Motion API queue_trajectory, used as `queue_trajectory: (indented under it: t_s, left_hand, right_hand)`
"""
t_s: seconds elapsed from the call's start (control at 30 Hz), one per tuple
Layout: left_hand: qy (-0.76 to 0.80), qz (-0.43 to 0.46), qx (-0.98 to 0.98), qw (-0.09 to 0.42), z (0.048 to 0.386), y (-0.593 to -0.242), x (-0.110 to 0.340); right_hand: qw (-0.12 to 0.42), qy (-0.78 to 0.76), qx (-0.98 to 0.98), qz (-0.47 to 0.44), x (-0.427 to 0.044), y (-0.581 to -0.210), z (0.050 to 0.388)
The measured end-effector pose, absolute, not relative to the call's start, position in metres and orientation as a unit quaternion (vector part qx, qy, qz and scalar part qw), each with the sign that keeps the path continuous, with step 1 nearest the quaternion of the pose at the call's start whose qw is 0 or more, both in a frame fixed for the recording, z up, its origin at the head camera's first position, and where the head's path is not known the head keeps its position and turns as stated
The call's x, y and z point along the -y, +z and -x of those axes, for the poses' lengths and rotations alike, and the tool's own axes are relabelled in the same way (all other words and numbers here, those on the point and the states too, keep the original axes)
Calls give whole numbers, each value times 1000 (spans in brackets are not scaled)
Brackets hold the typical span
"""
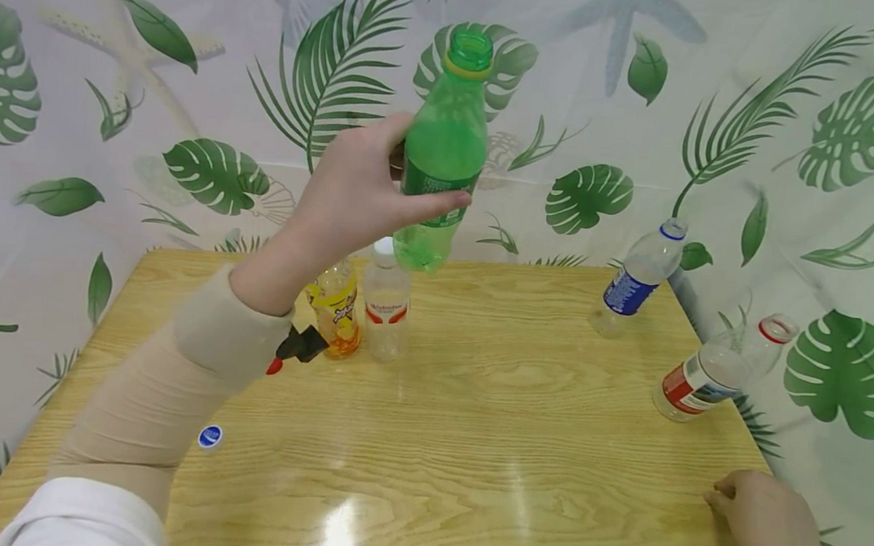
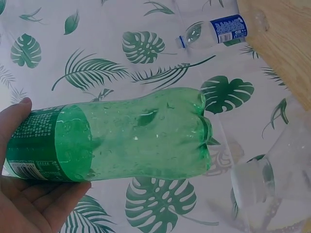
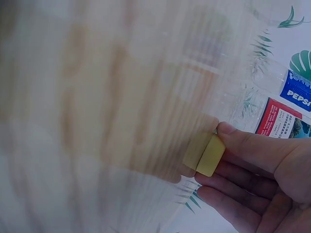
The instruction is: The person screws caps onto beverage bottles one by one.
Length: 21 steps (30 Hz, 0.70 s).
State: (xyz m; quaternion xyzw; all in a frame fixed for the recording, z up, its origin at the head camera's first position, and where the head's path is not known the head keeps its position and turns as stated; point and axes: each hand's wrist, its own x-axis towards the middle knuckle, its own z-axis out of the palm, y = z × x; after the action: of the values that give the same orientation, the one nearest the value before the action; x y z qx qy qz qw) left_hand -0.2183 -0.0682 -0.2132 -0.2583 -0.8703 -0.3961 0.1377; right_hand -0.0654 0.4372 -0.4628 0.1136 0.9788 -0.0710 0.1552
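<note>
My left hand (image 1: 360, 181) grips a green plastic bottle (image 1: 449, 136) round its label and holds it up above the back of the table. The bottle is upright, and its mouth has no cap on it. In the left wrist view the green bottle (image 2: 141, 136) looks almost see-through, with small drops on its wall. At the table's right front, my right hand (image 1: 771, 519) pinches a small yellow cap (image 3: 210, 156) between thumb and fingers. The head view hides that cap.
Behind my left forearm stand a yellow-labelled bottle (image 1: 338, 313) and a white-capped clear bottle (image 1: 385, 312). On the right are an uncapped blue-labelled bottle (image 1: 630, 289) and an uncapped red-labelled bottle (image 1: 700, 385). A blue cap (image 1: 210, 436) lies at left on the wooden table (image 1: 472, 442).
</note>
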Motion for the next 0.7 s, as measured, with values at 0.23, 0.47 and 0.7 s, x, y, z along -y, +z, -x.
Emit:
queue_trajectory:
  t_s: [0.23,0.47,0.7]
  left_hand:
    - [-402,272,866,120,219,-230,61]
    - [-415,277,860,103,224,-253,59]
    - [-413,265,867,82,224,-276,57]
  right_hand:
    - [153,-72,-979,-116,-437,-462,65]
    - [158,-73,-977,-124,-436,-460,65]
    - [157,-72,-977,-125,-435,-461,64]
